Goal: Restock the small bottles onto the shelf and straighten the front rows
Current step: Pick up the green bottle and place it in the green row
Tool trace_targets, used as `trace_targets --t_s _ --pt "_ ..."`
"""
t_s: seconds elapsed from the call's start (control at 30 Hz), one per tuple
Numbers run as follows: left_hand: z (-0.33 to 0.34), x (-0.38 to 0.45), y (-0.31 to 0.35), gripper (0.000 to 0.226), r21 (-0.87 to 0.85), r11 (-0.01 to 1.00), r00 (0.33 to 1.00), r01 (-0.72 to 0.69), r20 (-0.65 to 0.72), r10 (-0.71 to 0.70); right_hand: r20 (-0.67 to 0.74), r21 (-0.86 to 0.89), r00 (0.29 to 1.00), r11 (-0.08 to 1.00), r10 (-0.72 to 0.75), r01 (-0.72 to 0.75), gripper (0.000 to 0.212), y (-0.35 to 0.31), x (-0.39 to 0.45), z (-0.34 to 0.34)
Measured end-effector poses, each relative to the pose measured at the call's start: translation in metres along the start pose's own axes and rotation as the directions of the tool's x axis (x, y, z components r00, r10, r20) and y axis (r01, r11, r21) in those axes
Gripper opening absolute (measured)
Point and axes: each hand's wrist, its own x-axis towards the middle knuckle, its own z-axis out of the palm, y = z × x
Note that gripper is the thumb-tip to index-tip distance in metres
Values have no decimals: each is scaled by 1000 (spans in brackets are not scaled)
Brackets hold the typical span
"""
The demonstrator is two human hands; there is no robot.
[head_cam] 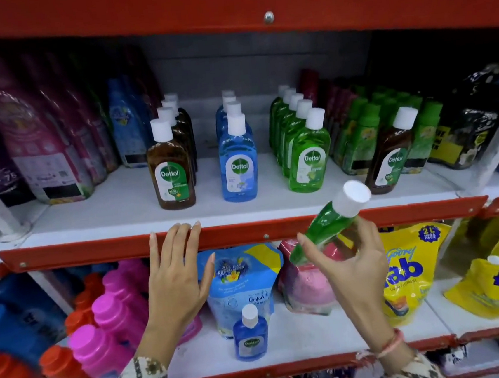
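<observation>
Five brown Dettol bottles (171, 172), five blue ones (238, 168) and six green ones (305, 159) can be counted.

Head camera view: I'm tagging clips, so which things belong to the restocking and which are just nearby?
Job:
- green bottle in right hand
- left hand, open
- brown row
- blue row
- green row
- stray brown bottle
- small blue bottle

Nearby:
- yellow pouches
- pink bottles

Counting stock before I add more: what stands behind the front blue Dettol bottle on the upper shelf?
Behind the front blue Dettol bottle, three more white caps show in a row. Their blue bodies are mostly covered.
</observation>
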Motion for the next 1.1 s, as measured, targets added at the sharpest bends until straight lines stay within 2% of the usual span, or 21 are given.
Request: trace_targets --t_s 0.07,0.17,0.3,0.5,0.83,1.1 --pt "0 0 0 58 -4 1000 1000 -2 4 2 -40 31 999 999 -32 34 67 -15 20 3" --pt "-1 -1 -1 59 -3 1000 1000 -7 27 7 -87 61 995 996 -55 60 69 -27 50 13" --pt "0 0 -4 61 9 999 999 -31 43 31 -116 -9 992 999 -49 48 83 -24 86 32" --pt "2 -2 -10 64 8 998 996 -54 71 54 -97 -190 995 981 12 -31 68 2 117 48" --pt "6 1 -15 66 70 996 994 -62 95 55 -62 -238 997 970 41 -55 78 21 124 53" --pt "11 17 -20 62 113 993 999 -21 44 16 -11 -295 1000 955 18 -21 83 28 121 53"
